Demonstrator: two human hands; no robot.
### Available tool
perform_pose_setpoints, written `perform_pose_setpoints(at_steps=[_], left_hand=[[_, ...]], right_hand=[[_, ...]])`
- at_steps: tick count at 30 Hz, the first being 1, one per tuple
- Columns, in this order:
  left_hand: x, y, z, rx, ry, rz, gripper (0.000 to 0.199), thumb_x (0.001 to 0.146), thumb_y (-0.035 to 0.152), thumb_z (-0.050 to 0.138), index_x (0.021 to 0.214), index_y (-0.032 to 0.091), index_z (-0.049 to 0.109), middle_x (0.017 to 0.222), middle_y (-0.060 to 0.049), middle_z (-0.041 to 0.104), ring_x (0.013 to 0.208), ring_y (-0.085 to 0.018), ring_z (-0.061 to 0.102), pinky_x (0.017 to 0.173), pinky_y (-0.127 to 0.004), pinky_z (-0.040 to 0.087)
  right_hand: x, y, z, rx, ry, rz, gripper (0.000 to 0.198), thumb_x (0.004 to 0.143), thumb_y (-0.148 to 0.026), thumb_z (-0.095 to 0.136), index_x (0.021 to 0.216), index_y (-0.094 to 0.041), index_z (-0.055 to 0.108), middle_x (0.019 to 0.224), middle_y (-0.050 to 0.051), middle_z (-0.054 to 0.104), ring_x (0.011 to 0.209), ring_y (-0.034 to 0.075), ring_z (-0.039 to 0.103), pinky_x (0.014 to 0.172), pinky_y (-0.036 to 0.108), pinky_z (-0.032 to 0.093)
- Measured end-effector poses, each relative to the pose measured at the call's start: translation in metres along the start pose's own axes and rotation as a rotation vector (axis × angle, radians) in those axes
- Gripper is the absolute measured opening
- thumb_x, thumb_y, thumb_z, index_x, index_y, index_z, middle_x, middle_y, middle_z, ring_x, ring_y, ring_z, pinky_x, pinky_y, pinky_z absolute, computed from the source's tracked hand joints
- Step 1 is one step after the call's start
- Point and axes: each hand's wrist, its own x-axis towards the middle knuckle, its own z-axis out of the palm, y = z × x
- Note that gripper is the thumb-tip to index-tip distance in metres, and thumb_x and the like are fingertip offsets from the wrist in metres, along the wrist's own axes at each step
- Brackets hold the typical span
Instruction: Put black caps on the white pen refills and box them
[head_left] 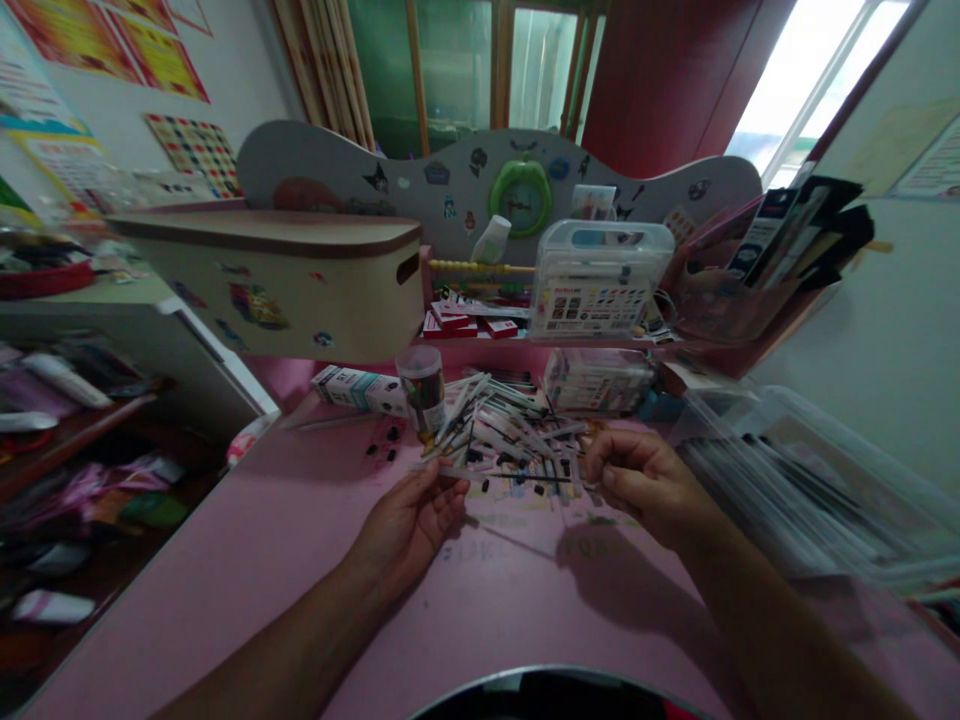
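Dark and silver-rimmed, a curved object [555, 697] sits nearest, at the bottom edge. Beyond, over the pink desk [300, 560], the left hand [416, 515] pinches a thin pen refill [536, 478] between thumb and fingers. It stretches toward the right hand [649, 482], whose fingers are curled; whether they grip anything, I cannot tell. Behind lies a heap of white pen barrels [499, 425].

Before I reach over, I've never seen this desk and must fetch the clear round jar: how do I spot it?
Find the cream bin at the back left of the pink desk. Below its right end, left of the heaped pen parts, stands the jar. Unlike the printed box lying beside it, it is an upright, see-through cylinder.
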Motion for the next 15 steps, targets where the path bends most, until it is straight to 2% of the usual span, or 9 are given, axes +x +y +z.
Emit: perform_pose_setpoints(at_steps=[5,9,15], left_hand=[[-0.002,-0.001,-0.001,0.0,-0.004,0.008,0.018,0.098,0.007,0.047,0.088,0.01,0.062,0.069,-0.009,0.072,0.055,-0.014,0.072,0.051,-0.02,0.061],[-0.004,-0.004,0.0,0.013,-0.012,-0.007,0.017,0.098,0.008,0.048,0.087,0.01,0.062,0.069,-0.009,0.072,0.056,-0.015,0.073,0.051,-0.021,0.061],[-0.004,-0.009,0.002,0.007,-0.064,-0.03,0.017,0.097,0.007,0.048,0.09,0.011,0.064,0.073,-0.008,0.074,0.061,-0.016,0.075,0.054,-0.021,0.062]], right_hand=[[0.001,0.0,0.003,-0.007,-0.028,0.025,0.011,0.066,-0.028,0.064,0.068,-0.018,0.06,0.051,-0.007,0.04,0.042,0.005,0.026,0.04,0.02,0.016],[0.002,0.001,0.01,-0.031,-0.045,0.018,0.012,0.068,-0.028,0.064,0.07,-0.018,0.059,0.05,-0.008,0.039,0.042,0.005,0.027,0.04,0.018,0.018],[0.002,0.017,0.035,0.093,-0.13,0.128,0.031,0.073,-0.034,0.073,0.088,-0.021,0.05,0.056,-0.01,0.048,0.042,0.006,0.044,0.042,0.017,0.032]])
